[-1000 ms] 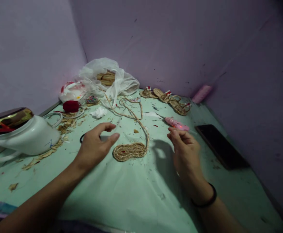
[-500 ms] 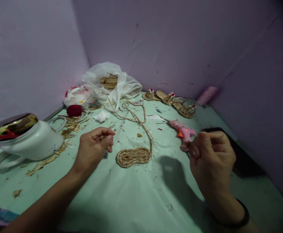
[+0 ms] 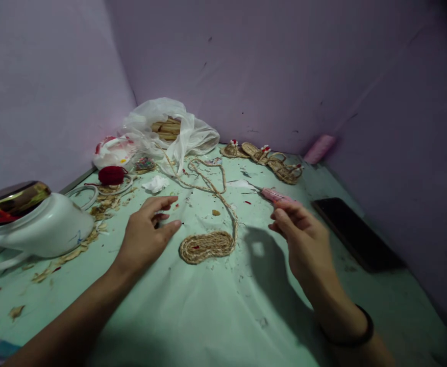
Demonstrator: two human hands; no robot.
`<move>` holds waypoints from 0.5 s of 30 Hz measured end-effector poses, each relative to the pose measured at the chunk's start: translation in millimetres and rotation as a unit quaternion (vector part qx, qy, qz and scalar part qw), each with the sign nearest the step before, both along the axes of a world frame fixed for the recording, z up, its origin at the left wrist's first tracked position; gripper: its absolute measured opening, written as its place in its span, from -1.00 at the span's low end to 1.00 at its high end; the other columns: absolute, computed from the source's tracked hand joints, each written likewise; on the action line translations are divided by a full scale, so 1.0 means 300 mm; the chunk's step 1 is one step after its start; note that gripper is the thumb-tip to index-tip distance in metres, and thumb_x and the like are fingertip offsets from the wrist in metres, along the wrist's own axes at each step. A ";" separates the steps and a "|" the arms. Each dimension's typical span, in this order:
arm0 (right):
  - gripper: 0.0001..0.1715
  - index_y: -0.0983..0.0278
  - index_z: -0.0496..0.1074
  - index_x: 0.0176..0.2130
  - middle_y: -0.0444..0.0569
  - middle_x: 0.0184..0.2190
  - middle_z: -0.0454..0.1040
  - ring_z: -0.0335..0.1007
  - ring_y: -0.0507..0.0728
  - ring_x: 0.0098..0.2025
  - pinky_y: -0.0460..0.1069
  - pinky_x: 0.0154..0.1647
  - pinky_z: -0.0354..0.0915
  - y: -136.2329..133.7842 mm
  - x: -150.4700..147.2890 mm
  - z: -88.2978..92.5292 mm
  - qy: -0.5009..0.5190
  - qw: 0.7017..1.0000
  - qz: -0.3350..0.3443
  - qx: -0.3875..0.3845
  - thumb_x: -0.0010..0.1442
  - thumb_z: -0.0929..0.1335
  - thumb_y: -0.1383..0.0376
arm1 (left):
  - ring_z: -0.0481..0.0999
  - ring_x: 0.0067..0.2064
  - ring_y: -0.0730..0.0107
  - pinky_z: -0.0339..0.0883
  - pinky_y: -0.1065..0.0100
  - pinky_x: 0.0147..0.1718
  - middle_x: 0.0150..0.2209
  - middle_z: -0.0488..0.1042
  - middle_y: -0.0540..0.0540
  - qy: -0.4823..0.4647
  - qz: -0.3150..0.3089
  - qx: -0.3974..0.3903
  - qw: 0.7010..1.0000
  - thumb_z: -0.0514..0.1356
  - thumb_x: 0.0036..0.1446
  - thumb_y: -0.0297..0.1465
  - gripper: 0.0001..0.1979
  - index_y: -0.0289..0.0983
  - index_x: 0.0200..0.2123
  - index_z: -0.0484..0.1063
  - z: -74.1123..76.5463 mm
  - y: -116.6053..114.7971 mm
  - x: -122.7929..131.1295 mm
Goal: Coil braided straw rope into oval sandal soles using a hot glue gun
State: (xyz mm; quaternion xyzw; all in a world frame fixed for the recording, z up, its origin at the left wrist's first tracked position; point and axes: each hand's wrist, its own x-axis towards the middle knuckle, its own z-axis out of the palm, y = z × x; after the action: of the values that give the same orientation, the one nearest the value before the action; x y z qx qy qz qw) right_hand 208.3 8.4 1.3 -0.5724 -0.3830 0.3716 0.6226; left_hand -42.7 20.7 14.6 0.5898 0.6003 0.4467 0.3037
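Observation:
A flat oval coil of braided straw cord [image 3: 208,247] lies on the green table cover, with a red spot near its left end. From its right end the loose braid [image 3: 229,206] runs back across the cover. Left of the coil, my left hand [image 3: 145,229] is held with thumb and forefinger spread, holding nothing. My right hand [image 3: 305,239] is over the handle of a pink glue gun [image 3: 271,194], its fingers loosely curled and apart; whether they touch the gun is unclear. The gun's nozzle points back and left, and its trigger and handle are hidden behind the hand.
Several small woven sandals [image 3: 259,153] lie at the back wall. Left of them sits a white plastic bag [image 3: 196,135] of straw strips. A red yarn ball [image 3: 111,175], crumpled white tissue [image 3: 155,184] and a white pitcher [image 3: 60,224] are at left. A black phone [image 3: 357,234] lies at right.
My right hand has moved left and loosened from a closed shape, now covering the glue gun's handle and uncovering the phone. My left hand's fingers have spread apart. The view has shifted slightly.

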 end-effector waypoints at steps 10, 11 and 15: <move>-0.73 0.33 0.46 -0.38 -0.12 -0.62 0.50 0.34 0.02 -0.63 -0.12 -0.68 0.20 -0.002 -0.064 -0.038 0.023 0.966 0.175 -0.191 -0.22 0.44 0.38 | 0.37 -0.13 -0.02 0.15 0.03 -0.14 -0.27 0.48 -0.17 0.394 -0.178 0.006 0.901 0.23 -0.04 -0.13 -0.66 -0.23 -0.27 0.52 -0.044 -0.045 0.091; -0.69 0.33 0.45 -0.35 -0.13 -0.60 0.50 0.35 0.01 -0.62 -0.11 -0.66 0.23 -0.004 -0.070 -0.038 0.032 0.965 0.180 -0.189 -0.23 0.44 0.39 | 0.36 -0.14 -0.02 0.14 0.03 -0.14 -0.28 0.46 -0.17 0.398 -0.187 0.003 0.898 0.23 -0.04 -0.13 -0.66 -0.23 -0.27 0.51 -0.046 -0.046 0.096; -0.63 0.33 0.43 -0.34 -0.19 -0.65 0.45 0.29 -0.03 -0.66 -0.12 -0.63 0.23 -0.010 -0.078 -0.041 0.063 0.961 0.209 -0.167 -0.28 0.45 0.44 | 0.34 -0.14 0.02 0.14 0.05 -0.14 -0.28 0.43 -0.15 0.373 -0.196 0.013 0.907 0.28 -0.10 -0.20 -0.66 -0.24 -0.25 0.48 -0.050 -0.050 0.099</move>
State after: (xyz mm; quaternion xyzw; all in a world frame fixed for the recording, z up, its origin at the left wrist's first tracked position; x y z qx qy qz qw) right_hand 185.0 5.4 -10.9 -0.5508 -0.3862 0.5878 0.4495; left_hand -12.9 5.8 -0.4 0.8234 0.5358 0.1332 0.1312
